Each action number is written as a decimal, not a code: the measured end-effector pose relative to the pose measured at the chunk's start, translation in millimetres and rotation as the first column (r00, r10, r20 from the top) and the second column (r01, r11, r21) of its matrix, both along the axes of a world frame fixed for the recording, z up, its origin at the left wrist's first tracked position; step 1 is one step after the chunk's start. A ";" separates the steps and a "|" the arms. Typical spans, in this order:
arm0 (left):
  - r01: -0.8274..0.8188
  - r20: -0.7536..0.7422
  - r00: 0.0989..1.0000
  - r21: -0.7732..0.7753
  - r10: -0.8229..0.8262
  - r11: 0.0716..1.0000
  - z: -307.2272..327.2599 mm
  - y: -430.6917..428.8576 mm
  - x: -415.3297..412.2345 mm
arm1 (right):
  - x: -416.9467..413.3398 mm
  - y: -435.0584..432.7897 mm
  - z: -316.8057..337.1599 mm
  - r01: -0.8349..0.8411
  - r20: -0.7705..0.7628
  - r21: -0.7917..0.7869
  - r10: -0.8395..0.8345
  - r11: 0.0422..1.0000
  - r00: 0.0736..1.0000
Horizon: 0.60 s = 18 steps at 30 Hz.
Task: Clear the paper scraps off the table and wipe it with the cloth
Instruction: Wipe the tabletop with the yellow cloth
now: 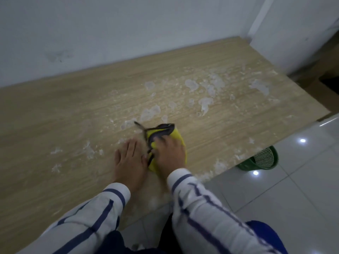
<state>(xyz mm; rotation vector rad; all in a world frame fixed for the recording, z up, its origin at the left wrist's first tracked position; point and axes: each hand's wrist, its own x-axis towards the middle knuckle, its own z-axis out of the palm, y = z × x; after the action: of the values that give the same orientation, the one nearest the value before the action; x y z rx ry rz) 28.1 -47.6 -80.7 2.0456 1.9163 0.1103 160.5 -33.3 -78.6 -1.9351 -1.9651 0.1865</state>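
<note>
yellow cloth (pixel 178 141) with dark edging, pinned under the right hand (pixel 169 154) near the front edge of the wood-grain surface (pixel 64 116).
the right hand lies on top of the cloth, fingers curled into its folds and gripping it. the left hand (pixel 128 160) rests flat on the surface just left of the cloth, fingers straight, holding nothing. white paper scraps (pixel 149 111) lie scattered beyond both hands and toward the far right corner, a few left of the left hand. a green basket (pixel 260 161) stands on the tiled floor by the surface's right end.
</note>
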 end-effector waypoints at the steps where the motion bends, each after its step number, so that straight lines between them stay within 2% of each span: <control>1: 0.002 -0.006 1.000 0.013 -0.002 1.000 -0.3 6.8 4.4 | -3.6 -5.8 -4.0 -0.036 0.032 -0.018 0.037 0.999 0.999; 3: 0.012 -0.023 1.000 0.021 -0.012 1.000 -1.6 21.3 13.2 | 38.3 1.0 -5.6 -0.008 0.108 -0.051 0.014 0.999 0.994; 5: 0.009 -0.031 0.999 0.003 -0.009 1.000 -2.6 31.6 22.3 | 106.6 3.2 -7.2 0.210 0.176 -0.097 -0.191 0.973 0.966; 8: -0.005 -0.030 1.000 -0.005 0.005 1.000 -2.9 40.5 39.0 | 207.6 1.7 3.0 0.549 0.093 -0.047 -0.543 0.835 0.834; 10: 0.002 -0.023 1.000 -0.007 -0.002 1.000 -2.3 45.6 51.3 | 217.5 18.2 9.5 0.634 -0.026 -0.017 -0.634 0.773 0.773; 11: 0.002 -0.013 1.000 -0.008 -0.002 1.000 -2.5 49.0 57.9 | 203.2 31.1 13.7 0.590 -0.086 0.027 -0.586 0.807 0.806; 12: 0.000 -0.005 1.000 -0.007 0.000 1.000 -3.2 53.5 64.5 | 178.5 43.0 16.4 0.480 -0.138 0.059 -0.469 0.875 0.872; 14: -0.008 -0.001 1.000 0.006 0.008 1.000 -4.5 65.0 77.4 | 111.5 47.7 13.8 0.162 -0.076 0.012 -0.160 0.987 0.984; 16: -0.020 -0.007 1.000 0.023 0.020 1.000 -5.6 75.9 86.7 | 75.3 35.2 2.4 0.012 0.000 0.002 -0.012 1.000 1.000; 18: -0.019 -0.021 1.000 0.029 0.020 0.999 -6.2 83.4 90.1 | 109.5 41.1 -12.1 -0.002 0.037 0.083 -0.001 0.997 0.999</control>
<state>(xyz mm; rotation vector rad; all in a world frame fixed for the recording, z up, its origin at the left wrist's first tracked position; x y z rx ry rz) 118.2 35.8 -86.9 2.0545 1.9591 0.1212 270.0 7.8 -90.7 -1.8985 -1.9643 0.0687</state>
